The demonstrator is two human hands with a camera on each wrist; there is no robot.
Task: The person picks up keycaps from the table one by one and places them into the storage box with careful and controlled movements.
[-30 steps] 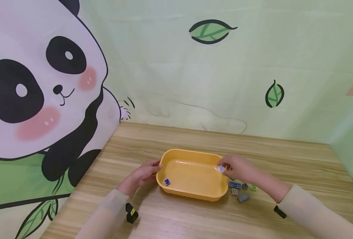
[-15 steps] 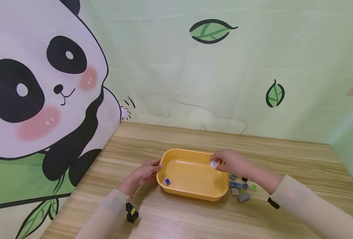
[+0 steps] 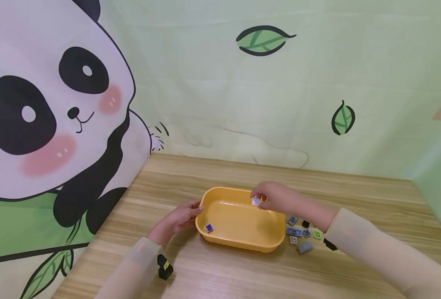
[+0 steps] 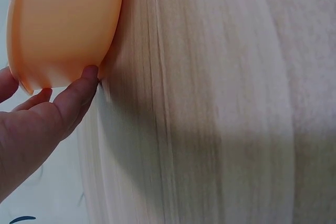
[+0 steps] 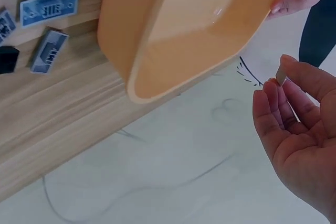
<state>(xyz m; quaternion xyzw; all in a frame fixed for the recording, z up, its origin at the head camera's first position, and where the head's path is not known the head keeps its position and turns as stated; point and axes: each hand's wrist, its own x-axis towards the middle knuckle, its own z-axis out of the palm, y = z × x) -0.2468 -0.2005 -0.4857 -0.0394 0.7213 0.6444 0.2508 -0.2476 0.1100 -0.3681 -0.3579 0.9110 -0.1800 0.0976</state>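
Observation:
A yellow plastic tray (image 3: 239,224) stands on the wooden table. My left hand (image 3: 179,218) grips its left end, thumb over the rim and fingers against the outer wall, as the left wrist view also shows. Inside the tray, near the front left corner, lies a small purple-blue square block (image 3: 209,228). Above the tray's far right side, my right hand (image 3: 274,197) pinches a small white square piece (image 3: 255,201) with a printed face between thumb and fingertips. The right wrist view catches that white piece (image 5: 281,74) edge-on.
Right of the tray lie several small pieces: a long blue one (image 3: 294,232), a grey-blue one (image 3: 293,219), a black one (image 3: 305,224), a green one (image 3: 317,234), a white one (image 3: 293,240) and a grey one (image 3: 305,248). A panda-printed cloth wall (image 3: 220,104) rises behind the table.
My right hand has moved left and slightly away from me, carrying the white piece from the tray's right end farther over it. The left hand and the tray have stayed in place.

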